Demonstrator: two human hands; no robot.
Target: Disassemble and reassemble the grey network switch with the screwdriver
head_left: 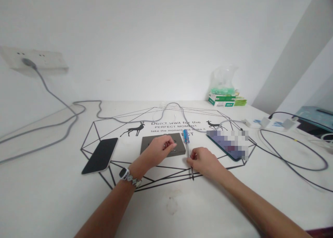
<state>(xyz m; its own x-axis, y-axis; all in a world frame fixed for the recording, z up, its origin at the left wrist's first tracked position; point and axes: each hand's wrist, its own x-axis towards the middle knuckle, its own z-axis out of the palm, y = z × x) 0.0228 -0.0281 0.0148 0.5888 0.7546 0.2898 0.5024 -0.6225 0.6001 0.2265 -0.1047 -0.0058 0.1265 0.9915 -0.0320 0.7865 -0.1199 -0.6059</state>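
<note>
A flat dark grey box lies on the table in front of me, with small shiny bits on its top. My left hand is over this box with its fingers curled in; whether anything small sits between them is hidden. Just right of the box is a screwdriver with a clear blue handle pointing away from me. My right hand closes thumb and fingers around its metal shaft, and the tip points towards me on the table.
A black-faced phone lies to the left, and another phone, partly blurred out, to the right. A grey cable runs across the back to a power strip. Green and white boxes stand by the wall under a plastic bag.
</note>
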